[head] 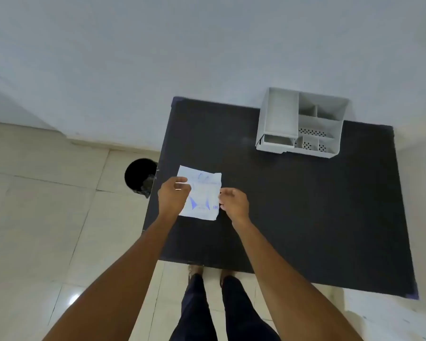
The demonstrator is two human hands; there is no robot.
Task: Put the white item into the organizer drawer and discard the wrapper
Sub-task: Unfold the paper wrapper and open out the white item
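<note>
A flat white packet with blue print [202, 190] is held over the left part of the dark table [305, 205]. My left hand [174, 195] pinches its left edge near the top. On the packet's right edge sits my right hand [233, 203], fingers closed on it. Whether the white item is inside the wrapper cannot be told. A white plastic organizer [303, 121] stands at the table's far right, with a small drawer [278, 141] pulled out at its lower left front.
A black round bin [139, 174] stands on the tiled floor just left of the table, with something crumpled inside. A pale wall runs behind the table. My legs and feet are at the table's near edge.
</note>
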